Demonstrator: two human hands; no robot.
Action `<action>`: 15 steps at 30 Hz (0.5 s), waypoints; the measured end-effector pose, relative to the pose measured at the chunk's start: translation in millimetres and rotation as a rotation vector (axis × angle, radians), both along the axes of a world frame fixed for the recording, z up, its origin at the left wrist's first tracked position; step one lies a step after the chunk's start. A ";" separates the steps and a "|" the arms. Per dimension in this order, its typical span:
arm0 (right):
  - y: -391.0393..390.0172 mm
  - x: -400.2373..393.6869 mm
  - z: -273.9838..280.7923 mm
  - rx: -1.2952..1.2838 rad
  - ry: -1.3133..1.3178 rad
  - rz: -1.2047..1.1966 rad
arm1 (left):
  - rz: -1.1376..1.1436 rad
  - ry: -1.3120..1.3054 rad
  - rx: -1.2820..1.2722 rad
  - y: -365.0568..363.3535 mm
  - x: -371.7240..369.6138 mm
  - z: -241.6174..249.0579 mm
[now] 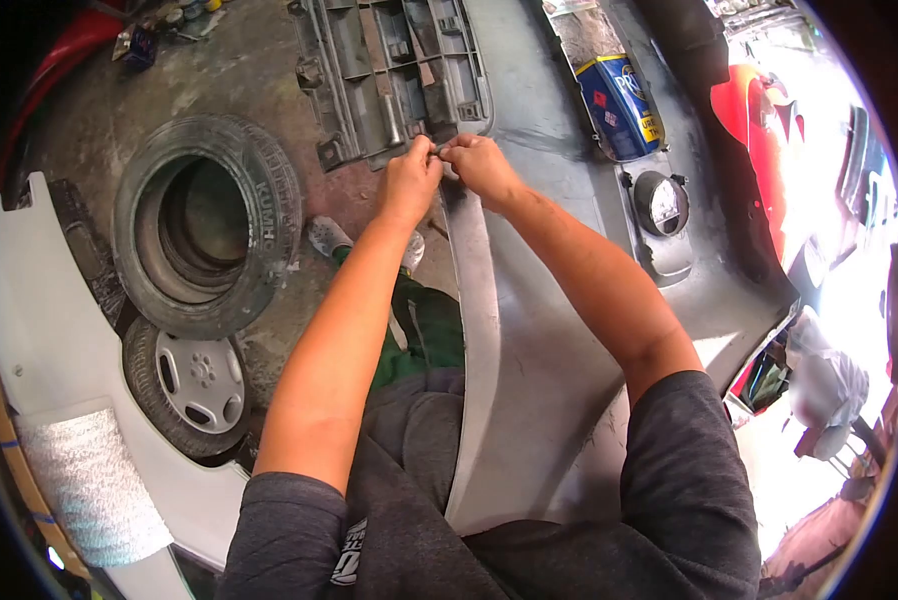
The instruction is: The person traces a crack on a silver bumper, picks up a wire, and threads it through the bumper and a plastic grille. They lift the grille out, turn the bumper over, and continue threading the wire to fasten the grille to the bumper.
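Note:
My left hand (412, 182) and my right hand (481, 168) meet fingertip to fingertip above the inner edge of a large grey car bumper (539, 290). Both are closed in a pinch; whatever lies between the fingers is too small and too covered to name. Just beyond them is a dark grey ribbed plastic panel (355, 65) with slots and clips, its near edge close to my left fingers. The bumper, inner face partly toward me, spreads under my right forearm, and its round lamp opening (661, 203) faces up.
On the floor at left lie a tyre (274, 215) and a wheel with a silver hubcap (205, 372). A white body panel (44, 310) runs along the left side. A blue tin (619, 108) shows through a bumper opening. Red car parts (754, 130) stand at right.

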State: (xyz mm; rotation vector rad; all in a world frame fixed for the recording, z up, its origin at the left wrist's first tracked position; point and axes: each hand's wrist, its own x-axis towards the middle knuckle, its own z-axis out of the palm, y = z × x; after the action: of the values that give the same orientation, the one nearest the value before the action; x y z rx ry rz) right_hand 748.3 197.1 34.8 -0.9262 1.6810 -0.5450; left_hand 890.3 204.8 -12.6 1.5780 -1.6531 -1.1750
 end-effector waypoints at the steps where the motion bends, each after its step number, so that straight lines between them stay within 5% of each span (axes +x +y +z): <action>1: 2.8 1.2 -5.3 0.052 -0.176 -0.136 | -0.007 -0.002 -0.034 0.6 -0.5 -4.6; 5: 6.6 0.8 -15.7 0.200 -0.533 -0.415 | -0.013 -0.079 -0.114 1.7 0.3 -4.2; 8: 2.5 -5.8 -19.2 0.308 -0.516 -0.361 | 0.006 -0.075 -0.074 2.4 -0.9 -1.0; 11: -1.7 -8.9 -4.9 0.079 -0.127 0.028 | 0.022 -0.054 -0.082 3.7 -1.6 2.4; 14: 7.1 -10.8 36.9 -0.484 0.723 0.624 | 0.028 -0.063 -0.053 3.4 -2.3 2.2; 15: 5.1 -15.5 40.6 -0.644 0.808 0.733 | 0.030 -0.061 -0.057 3.2 -2.5 3.6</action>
State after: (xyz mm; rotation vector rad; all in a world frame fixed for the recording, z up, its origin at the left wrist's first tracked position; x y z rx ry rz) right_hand 732.8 202.2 75.4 -2.3425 1.6629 -0.1883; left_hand 887.8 208.0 -9.0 1.6119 -1.6807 -1.0659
